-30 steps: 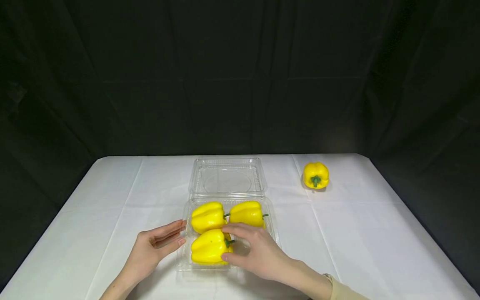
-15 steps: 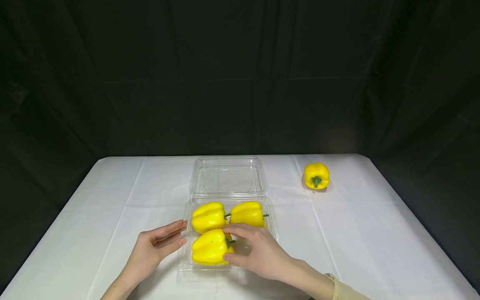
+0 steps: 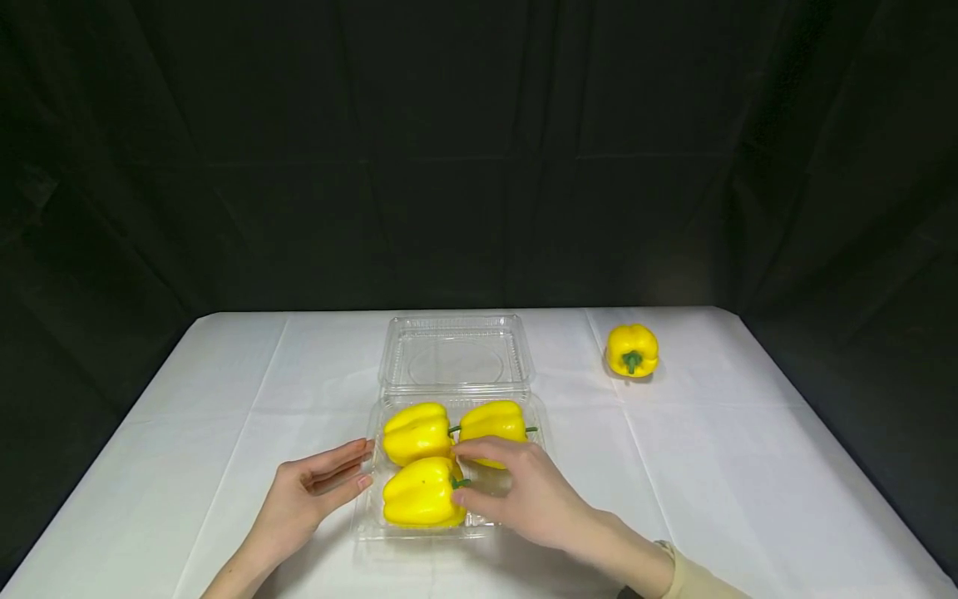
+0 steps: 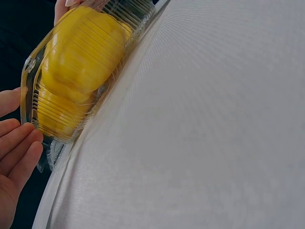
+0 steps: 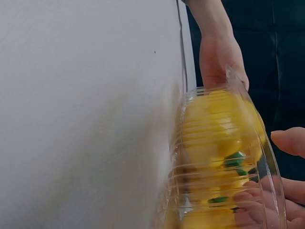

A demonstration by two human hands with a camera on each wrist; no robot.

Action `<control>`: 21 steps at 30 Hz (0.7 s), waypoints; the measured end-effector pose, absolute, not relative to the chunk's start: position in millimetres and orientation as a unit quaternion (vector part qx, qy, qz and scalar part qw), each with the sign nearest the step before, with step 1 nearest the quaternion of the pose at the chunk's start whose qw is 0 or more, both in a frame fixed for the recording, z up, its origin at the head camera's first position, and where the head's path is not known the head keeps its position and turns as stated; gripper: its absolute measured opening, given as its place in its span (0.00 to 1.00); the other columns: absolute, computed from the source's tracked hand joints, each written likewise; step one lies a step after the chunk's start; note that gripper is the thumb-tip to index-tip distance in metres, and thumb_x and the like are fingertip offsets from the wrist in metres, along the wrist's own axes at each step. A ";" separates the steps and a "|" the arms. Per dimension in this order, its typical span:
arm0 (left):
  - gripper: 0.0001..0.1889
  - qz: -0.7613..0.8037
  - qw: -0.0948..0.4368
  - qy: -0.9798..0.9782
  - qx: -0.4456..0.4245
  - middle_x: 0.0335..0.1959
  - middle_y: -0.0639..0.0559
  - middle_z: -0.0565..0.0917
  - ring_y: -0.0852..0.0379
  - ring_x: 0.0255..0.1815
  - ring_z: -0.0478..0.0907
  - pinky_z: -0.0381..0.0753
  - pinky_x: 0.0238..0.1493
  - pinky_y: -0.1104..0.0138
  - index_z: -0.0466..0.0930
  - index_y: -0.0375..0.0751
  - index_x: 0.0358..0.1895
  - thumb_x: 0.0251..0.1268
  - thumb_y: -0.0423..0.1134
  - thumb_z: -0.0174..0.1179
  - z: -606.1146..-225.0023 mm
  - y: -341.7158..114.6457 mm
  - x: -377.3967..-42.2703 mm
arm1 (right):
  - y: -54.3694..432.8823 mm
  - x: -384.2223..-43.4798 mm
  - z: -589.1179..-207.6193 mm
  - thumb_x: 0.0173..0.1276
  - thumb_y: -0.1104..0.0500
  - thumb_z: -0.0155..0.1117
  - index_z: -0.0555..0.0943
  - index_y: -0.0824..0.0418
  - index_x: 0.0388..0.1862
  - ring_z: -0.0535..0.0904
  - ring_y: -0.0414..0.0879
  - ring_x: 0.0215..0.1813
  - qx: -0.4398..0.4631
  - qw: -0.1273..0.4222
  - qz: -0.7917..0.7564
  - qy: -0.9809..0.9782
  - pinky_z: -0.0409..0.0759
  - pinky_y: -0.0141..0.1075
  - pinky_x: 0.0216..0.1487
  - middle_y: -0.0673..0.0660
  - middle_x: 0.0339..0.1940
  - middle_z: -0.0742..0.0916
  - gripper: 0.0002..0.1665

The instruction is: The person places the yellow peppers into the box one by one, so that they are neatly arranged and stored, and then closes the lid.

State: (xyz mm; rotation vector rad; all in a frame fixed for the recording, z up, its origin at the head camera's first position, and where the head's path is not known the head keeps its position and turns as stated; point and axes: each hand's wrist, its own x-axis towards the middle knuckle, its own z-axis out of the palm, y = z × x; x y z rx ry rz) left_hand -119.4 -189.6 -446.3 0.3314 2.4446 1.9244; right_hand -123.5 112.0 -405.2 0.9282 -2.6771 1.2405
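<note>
Three yellow bell peppers lie on their sides in the base of a clear hinged plastic container (image 3: 367, 520), stems pointing right. The front pepper (image 3: 421, 492) is nearest to me; behind it lie the back left pepper (image 3: 416, 434) and the back right pepper (image 3: 492, 421). My right hand (image 3: 527, 491) reaches in over the right side, thumb and fingers spread by the front pepper's stem end; it partly covers the back right pepper. At the container's left rim, my left hand (image 3: 299, 499) has its fingertips right at the edge, thumb apart from the fingers.
The container's lid (image 3: 455, 353) lies folded back flat behind the base. Another yellow bell pepper (image 3: 632, 350) sits at the back right of the white cloth-covered table (image 3: 718, 491). A black curtain (image 3: 464, 150) hangs behind.
My right hand has drawn slightly to the right, away from the front pepper, which stays in place. The left hand has hardly moved.
</note>
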 end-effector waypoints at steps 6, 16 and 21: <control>0.27 0.616 0.012 0.782 0.098 0.59 0.47 0.84 0.62 0.57 0.83 0.84 0.55 0.72 0.80 0.36 0.62 0.60 0.39 0.72 -446.6 -189.8 -119.2 | 114.6 -124.6 -401.6 0.62 0.52 0.75 0.84 0.57 0.58 0.81 0.42 0.60 0.277 0.014 0.413 -0.868 0.80 0.44 0.66 0.47 0.55 0.88 0.25; 0.27 0.618 0.014 0.780 0.098 0.59 0.45 0.84 0.63 0.56 0.82 0.83 0.55 0.73 0.79 0.34 0.62 0.60 0.39 0.72 -446.8 -190.2 -119.1 | 117.5 -127.1 -399.1 0.63 0.54 0.75 0.84 0.56 0.58 0.82 0.41 0.59 0.277 0.024 0.421 -0.863 0.82 0.44 0.63 0.48 0.54 0.88 0.24; 0.27 0.617 0.014 0.781 0.095 0.59 0.46 0.84 0.63 0.56 0.83 0.83 0.55 0.73 0.79 0.34 0.62 0.60 0.39 0.72 -446.3 -189.8 -119.1 | 118.5 -127.5 -397.2 0.62 0.56 0.75 0.84 0.57 0.57 0.82 0.41 0.58 0.274 0.022 0.431 -0.860 0.82 0.43 0.63 0.49 0.54 0.88 0.24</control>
